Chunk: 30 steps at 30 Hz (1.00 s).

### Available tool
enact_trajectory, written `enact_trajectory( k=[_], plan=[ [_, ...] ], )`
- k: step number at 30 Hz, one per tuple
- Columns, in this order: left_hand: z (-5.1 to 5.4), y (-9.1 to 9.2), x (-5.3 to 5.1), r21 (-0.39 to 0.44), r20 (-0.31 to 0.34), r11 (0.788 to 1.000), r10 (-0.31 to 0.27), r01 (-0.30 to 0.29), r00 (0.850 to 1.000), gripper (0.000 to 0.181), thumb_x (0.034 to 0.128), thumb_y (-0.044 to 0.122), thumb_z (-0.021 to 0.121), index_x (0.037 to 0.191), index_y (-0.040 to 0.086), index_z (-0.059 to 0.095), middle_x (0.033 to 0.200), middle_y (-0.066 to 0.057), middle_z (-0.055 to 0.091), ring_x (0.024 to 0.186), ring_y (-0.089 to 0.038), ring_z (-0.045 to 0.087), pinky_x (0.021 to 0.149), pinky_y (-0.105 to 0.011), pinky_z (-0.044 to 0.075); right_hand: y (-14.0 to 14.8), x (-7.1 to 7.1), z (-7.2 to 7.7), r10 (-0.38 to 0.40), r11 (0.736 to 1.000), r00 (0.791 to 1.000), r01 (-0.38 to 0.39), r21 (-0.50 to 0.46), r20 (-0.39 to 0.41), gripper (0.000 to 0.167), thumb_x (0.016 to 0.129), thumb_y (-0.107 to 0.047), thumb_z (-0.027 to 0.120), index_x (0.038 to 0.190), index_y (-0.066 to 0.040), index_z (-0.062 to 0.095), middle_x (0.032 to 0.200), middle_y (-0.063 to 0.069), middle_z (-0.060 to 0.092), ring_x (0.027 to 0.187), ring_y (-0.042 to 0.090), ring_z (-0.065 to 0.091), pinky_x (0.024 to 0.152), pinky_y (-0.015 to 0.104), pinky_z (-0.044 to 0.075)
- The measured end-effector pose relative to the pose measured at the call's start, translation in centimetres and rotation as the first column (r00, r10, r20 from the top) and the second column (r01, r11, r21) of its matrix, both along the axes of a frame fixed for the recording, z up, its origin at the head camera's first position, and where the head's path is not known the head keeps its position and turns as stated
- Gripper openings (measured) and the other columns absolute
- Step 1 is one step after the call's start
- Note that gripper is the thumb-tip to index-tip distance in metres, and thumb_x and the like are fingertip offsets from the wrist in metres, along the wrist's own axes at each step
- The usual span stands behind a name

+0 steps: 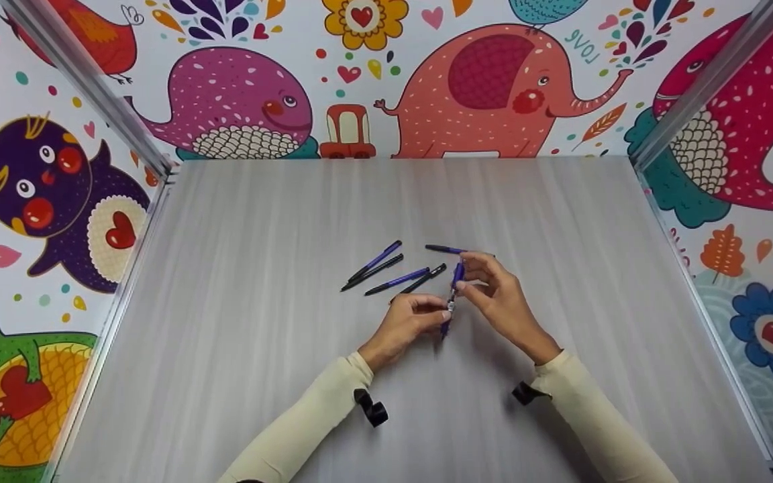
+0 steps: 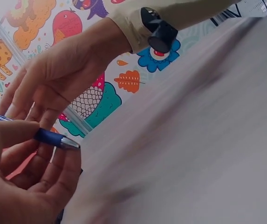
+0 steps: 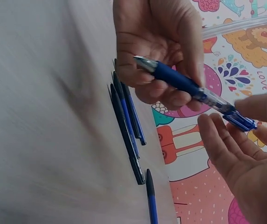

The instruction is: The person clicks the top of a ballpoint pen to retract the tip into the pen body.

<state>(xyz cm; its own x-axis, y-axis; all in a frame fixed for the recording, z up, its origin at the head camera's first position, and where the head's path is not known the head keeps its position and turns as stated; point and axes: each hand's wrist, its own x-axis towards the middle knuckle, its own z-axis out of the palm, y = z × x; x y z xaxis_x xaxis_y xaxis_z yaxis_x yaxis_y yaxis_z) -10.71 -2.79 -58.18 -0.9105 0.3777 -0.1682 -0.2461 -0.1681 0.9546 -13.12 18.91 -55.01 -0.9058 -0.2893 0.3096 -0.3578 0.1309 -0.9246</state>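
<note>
White printed walls (image 1: 420,87) fill the room on three sides, flat and busy with cartoon animals, hearts and leaves, and here's the coral elephant (image 1: 427,121) beside a purple whale (image 1: 239,87). Below them spreads the table (image 1: 259,215), pale grey with soft streaks like wood grain. Straight metal posts (image 1: 712,84) slant down to its far corners. In come two cream sleeves (image 1: 299,422), close-fitting cloth, each with a small black device (image 1: 370,408) at the wrist. And the hands are together! The left hand (image 1: 408,325) pinches a pen between thumb and fingers near the writing end; the right hand (image 1: 500,296) pinches the clip end. That held pen (image 3: 177,80) is up above the table, just on the near side of five loose pens (image 1: 396,282), slim plastic rods in blue and black: four slanting side by side, one apart beyond the right hand. Finer now: a smooth blue barrel, a see-through section (image 3: 215,101), a narrow blue clip (image 3: 240,122), and a shiny silver cone (image 3: 145,63) at the tip.
</note>
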Motion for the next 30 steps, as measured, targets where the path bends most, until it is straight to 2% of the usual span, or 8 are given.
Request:
enact_trajectory(
  k=[5, 12, 16, 19, 21, 23, 28, 30],
  plan=[
    [-0.3, -0.1, 0.1, -0.106, -0.099, 0.994, -0.023, 0.012, 0.995, 0.031, 0.1, 0.009, 0.079, 0.122, -0.012, 0.075, 0.112, -0.021, 0.079, 0.092, -0.012, 0.074, 0.08, -0.031, 0.062, 0.6, -0.1, 0.0, -0.057, 0.998, 0.998, 0.056, -0.031, -0.025, 0.027, 0.106, 0.005, 0.068, 0.133, 0.004, 0.069, 0.119, 0.02, 0.072, 0.101, 0.022, 0.075, 0.086, 0.034, 0.065],
    [-0.4, -0.1, 0.0, -0.215, -0.177, 0.976, -0.008, -0.03, 0.984, 0.02, 0.0986, 0.011, 0.081, 0.115, -0.001, 0.082, 0.101, -0.003, 0.08, 0.082, -0.01, 0.068, 0.074, -0.039, 0.06, 1.7, -0.4, -0.2, -0.086, 0.993, 0.996, 0.084, -0.082, -0.015, 0.016, 0.105, 0.007, 0.068, 0.12, 0.007, 0.074, 0.118, 0.029, 0.071, 0.103, 0.019, 0.075, 0.084, 0.031, 0.064],
    [-0.4, -0.1, -0.1, -0.261, -0.225, 0.964, -0.013, -0.048, 0.974, 0.016, 0.0986, 0.009, 0.081, 0.113, 0.003, 0.084, 0.104, -0.004, 0.081, 0.085, -0.011, 0.071, 0.075, -0.033, 0.061, 2.2, -0.4, -0.5, -0.085, 0.993, 0.996, 0.083, -0.079, -0.027, 0.013, 0.104, 0.009, 0.068, 0.116, 0.009, 0.074, 0.116, 0.032, 0.069, 0.102, 0.018, 0.074, 0.084, 0.03, 0.064],
    [-0.5, -0.1, -0.3, -0.322, -0.278, 0.944, -0.024, -0.07, 0.96, 0.014, 0.0986, 0.009, 0.081, 0.112, 0.006, 0.084, 0.105, -0.003, 0.081, 0.09, -0.012, 0.073, 0.077, -0.027, 0.061, 2.7, -0.5, -0.7, -0.081, 0.995, 0.996, 0.08, -0.059, -0.023, 0.013, 0.103, 0.009, 0.069, 0.115, 0.007, 0.075, 0.116, 0.031, 0.069, 0.103, 0.019, 0.074, 0.085, 0.03, 0.064],
    [-0.5, 0.0, -0.4, -0.361, -0.316, 0.929, -0.038, -0.084, 0.948, 0.013, 0.0985, 0.008, 0.082, 0.112, 0.007, 0.084, 0.105, 0.0, 0.081, 0.093, -0.011, 0.073, 0.081, -0.029, 0.061, 3.1, -0.4, -0.8, -0.09, 0.995, 0.996, 0.089, -0.036, -0.013, 0.013, 0.103, 0.008, 0.07, 0.114, 0.005, 0.076, 0.115, 0.028, 0.07, 0.104, 0.019, 0.074, 0.086, 0.029, 0.064],
    [-0.5, 0.2, -0.6, -0.395, -0.353, 0.913, -0.053, -0.098, 0.934, 0.014, 0.0983, 0.006, 0.082, 0.112, 0.007, 0.084, 0.105, 0.001, 0.081, 0.096, -0.01, 0.073, 0.085, -0.03, 0.061, 3.5, -0.4, -0.9, -0.1, 0.995, 0.995, 0.1, -0.022, 0.003, 0.012, 0.103, 0.007, 0.071, 0.114, 0.007, 0.076, 0.113, 0.027, 0.071, 0.102, 0.018, 0.073, 0.086, 0.028, 0.063],
    [-0.7, 0.5, -0.9, -0.427, -0.418, 0.896, -0.074, -0.123, 0.905, 0.013, 0.0973, 0.002, 0.082, 0.11, 0.005, 0.083, 0.105, -0.002, 0.08, 0.096, -0.012, 0.073, 0.086, -0.03, 0.061, 4.5, 0.0, -1.1, -0.126, 0.992, 0.991, 0.126, 0.011, 0.041, 0.01, 0.102, 0.007, 0.073, 0.111, 0.009, 0.076, 0.106, 0.022, 0.075, 0.094, 0.018, 0.074, 0.084, 0.025, 0.063],
    [-0.8, 0.5, -0.9, -0.43, -0.451, 0.892, -0.08, -0.138, 0.889, 0.012, 0.0966, 0.001, 0.082, 0.108, 0.003, 0.083, 0.105, -0.005, 0.08, 0.095, -0.014, 0.074, 0.086, -0.032, 0.062, 4.8, 0.1, -1.3, -0.134, 0.991, 0.989, 0.132, 0.027, 0.058, 0.01, 0.101, 0.007, 0.074, 0.11, 0.007, 0.077, 0.105, 0.022, 0.075, 0.092, 0.021, 0.075, 0.083, 0.024, 0.063]
  ],
)
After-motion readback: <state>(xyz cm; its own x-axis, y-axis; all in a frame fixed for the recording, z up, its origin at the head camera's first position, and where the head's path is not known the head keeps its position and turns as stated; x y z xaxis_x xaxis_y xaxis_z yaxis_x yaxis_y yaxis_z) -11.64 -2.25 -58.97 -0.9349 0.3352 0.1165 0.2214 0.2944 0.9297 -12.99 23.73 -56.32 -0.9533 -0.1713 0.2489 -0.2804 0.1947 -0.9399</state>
